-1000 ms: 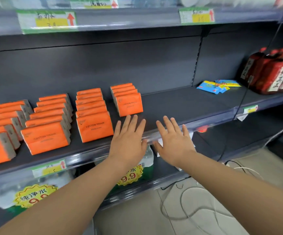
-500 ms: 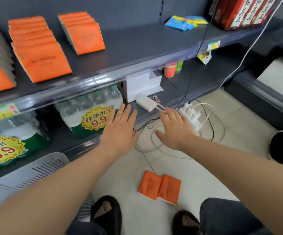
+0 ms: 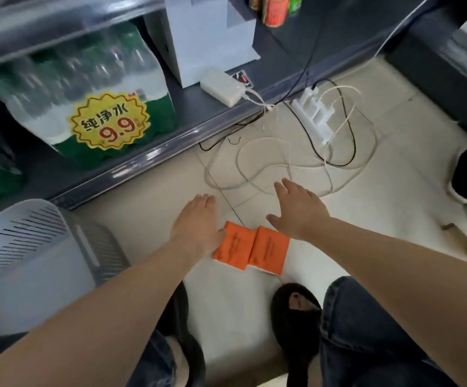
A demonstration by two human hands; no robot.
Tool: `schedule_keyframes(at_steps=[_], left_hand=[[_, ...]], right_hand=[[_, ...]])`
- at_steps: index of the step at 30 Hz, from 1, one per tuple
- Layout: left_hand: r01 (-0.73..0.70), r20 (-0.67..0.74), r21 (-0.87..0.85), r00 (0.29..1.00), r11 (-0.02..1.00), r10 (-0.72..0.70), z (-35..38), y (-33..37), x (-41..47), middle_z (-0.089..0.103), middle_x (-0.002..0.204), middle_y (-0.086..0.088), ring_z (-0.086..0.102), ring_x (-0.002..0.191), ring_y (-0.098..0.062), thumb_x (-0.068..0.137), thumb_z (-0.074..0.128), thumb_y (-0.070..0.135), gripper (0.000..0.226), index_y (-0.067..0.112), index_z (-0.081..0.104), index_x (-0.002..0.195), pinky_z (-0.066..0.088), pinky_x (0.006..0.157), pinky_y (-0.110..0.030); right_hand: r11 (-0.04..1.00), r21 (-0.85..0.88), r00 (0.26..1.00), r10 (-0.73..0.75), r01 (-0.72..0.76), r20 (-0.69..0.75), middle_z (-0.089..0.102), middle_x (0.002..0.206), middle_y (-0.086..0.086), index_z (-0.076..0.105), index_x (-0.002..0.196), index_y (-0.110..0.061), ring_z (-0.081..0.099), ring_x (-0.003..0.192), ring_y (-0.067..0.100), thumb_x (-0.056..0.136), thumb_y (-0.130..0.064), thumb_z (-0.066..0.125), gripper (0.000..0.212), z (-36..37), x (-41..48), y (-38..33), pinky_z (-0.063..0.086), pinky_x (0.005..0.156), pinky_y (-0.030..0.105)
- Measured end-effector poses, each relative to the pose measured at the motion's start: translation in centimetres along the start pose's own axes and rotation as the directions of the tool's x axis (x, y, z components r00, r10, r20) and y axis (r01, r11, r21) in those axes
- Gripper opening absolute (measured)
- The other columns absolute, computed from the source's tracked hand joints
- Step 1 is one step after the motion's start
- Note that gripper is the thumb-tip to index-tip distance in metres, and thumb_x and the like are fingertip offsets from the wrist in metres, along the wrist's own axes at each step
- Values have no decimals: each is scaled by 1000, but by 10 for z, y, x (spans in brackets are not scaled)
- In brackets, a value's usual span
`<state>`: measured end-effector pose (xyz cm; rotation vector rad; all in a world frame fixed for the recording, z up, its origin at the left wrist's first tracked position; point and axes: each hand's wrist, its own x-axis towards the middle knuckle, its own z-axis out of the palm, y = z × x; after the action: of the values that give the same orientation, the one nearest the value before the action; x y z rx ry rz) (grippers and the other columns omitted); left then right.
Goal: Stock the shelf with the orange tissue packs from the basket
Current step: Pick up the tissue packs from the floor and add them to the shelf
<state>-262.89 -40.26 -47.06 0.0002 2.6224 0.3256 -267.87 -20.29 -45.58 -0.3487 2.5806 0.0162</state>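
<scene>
Basket (image 3: 39, 241) far left; left hand (image 3: 196, 224) flat, empty, thumb edge at two orange tissue packs (image 3: 243, 250) side by side on the floor (image 3: 226, 317), long axes running away; right hand (image 3: 296, 210) spread, empty, just past their far right corner

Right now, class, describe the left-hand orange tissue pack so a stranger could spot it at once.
On the pale tiled floor below the dark shelf lie two orange tissue packs, side by side. Pick the left one, beside the left hand, not its twin.
</scene>
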Motion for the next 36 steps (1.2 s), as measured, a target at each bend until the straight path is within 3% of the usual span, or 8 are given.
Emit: schedule_keyframes(at_steps=[5,10,14,18,29,32,36], left_hand=[[125,69,-90,991,988,-119,43,-3,22,35,149,-11,31,138,-24,91,54,37,69,5,27,146,25,111,-31],[257,164,-148,959,955,-233,78,-1,45,50,124,-11,47,119,-27,83,60,35,50,7,46,122,40,95,-36],[374,234,-192,915,907,-328,108,2,57,50,119,-13,49,116,-29,78,66,49,62,4,48,118,42,91,-36],[478,311,-206,859,854,-406,130,3,61,53,118,-14,53,113,-29,73,73,49,66,5,51,117,43,90,-34],[506,351,-283,845,815,-403,150,-1,68,67,109,-8,62,103,-26,74,76,44,51,10,61,108,46,80,-31],[475,351,-295,861,829,-369,145,-7,65,68,106,-8,63,101,-26,79,72,37,40,11,64,107,44,76,-28],[469,366,-279,858,838,-359,131,-19,59,63,94,-7,59,89,-24,82,69,36,30,10,62,96,38,69,-26]], right_hand=[[998,48,994,23,-28,110,12,159,10,10,151,-11,15,146,25,91,-45,52,81,42,23,11,18,116,37],[994,94,976,33,-54,216,37,141,8,29,140,-11,40,129,26,82,-36,61,71,82,44,16,35,101,34],[988,131,961,48,-87,273,43,134,6,34,134,-13,44,124,25,75,-36,68,72,108,57,18,38,95,34],[980,151,953,79,-127,293,46,128,6,39,131,-16,47,120,25,76,-36,66,65,132,65,19,39,93,35],[985,130,962,75,-113,263,48,122,13,48,124,-6,49,114,30,74,-36,76,64,154,76,20,43,90,38],[970,178,945,102,-164,311,52,119,12,52,117,-8,52,113,31,76,-33,74,53,151,79,23,43,86,37],[927,287,930,137,-242,342,61,103,10,52,87,-12,59,100,29,80,-28,69,24,144,80,26,39,71,29]])
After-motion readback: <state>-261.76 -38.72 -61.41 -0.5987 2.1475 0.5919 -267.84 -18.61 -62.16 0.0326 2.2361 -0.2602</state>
